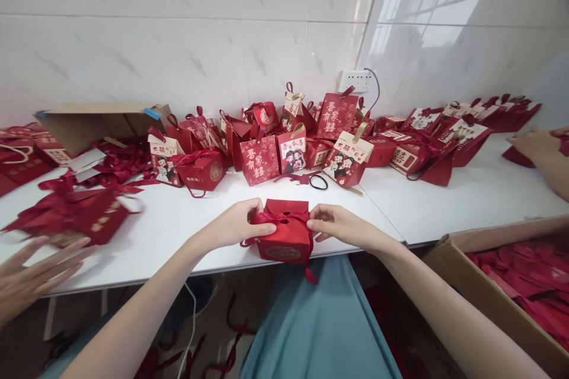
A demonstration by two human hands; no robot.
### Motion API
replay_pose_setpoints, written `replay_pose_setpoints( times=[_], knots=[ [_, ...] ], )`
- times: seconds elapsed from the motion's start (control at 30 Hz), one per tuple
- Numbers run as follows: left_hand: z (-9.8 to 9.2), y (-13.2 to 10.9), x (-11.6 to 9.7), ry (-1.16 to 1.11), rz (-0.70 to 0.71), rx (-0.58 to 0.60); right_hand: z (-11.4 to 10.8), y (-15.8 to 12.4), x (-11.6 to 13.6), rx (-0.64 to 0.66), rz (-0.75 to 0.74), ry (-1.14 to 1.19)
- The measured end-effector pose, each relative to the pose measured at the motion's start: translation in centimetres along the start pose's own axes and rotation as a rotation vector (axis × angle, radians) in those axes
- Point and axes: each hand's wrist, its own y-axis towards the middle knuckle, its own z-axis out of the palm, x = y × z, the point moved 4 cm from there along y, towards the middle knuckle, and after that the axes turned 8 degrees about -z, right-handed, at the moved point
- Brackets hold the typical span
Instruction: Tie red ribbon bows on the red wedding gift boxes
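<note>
A small red gift box (284, 247) with a round printed emblem stands at the table's front edge, right before me. Across its top runs a dark red ribbon (288, 217), with one end hanging down over the front right corner. My left hand (240, 226) is closed at the box's left side, thumb and fingers pinching the ribbon. On the opposite side my right hand (340, 225) pinches the ribbon near the box's top right edge. Whether the ribbon is knotted I cannot tell. Behind the box lies a black ring-shaped band (319, 182).
Several finished-looking gift boxes (260, 160) line the wall. A cardboard carton (102, 124) with ribbons stands back left; another carton (484, 284) of red pieces sits at right. Other people's hands (42, 269) show at both sides. A power strip (354, 81) is at the wall.
</note>
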Motion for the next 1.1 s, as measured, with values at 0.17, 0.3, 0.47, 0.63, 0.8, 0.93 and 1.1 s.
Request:
replay_pose_setpoints(
  times=[0.17, 0.3, 0.47, 0.63, 0.8, 0.93, 1.1],
  knots=[
    [-0.1, -0.3, -0.4, -0.099, -0.038, 0.093, 0.3, 0.4, -0.3, -0.011, 0.017, 0.228],
    [-0.2, -0.6, 0.1, -0.176, -0.098, 0.230, 0.1, 0.8, -0.9, 0.020, 0.054, 0.265],
    [-0.2, -0.7, 0.5, -0.282, -0.026, 0.283, 0.6, 0.8, -1.0, 0.145, 0.123, 0.483],
    [0.9, -1.0, 1.4, -0.484, -0.114, 0.309, 1.2, 0.8, -1.0, 0.157, 0.116, 0.650],
    [1.6, -1.0, 2.3, -0.680, -0.136, 0.207, 1.2, 0.7, -2.4, 0.125, 0.142, 0.680],
    [2.4, -0.6, 2.9, -0.718, -0.131, 0.226, 0.9, 0.4, -3.0, 0.121, 0.190, 0.640],
    [2.9, -0.2, 2.8, -0.798, -0.128, 0.162, -0.1, 0.2, -2.6, 0.126, 0.188, 0.474]
  ],
)
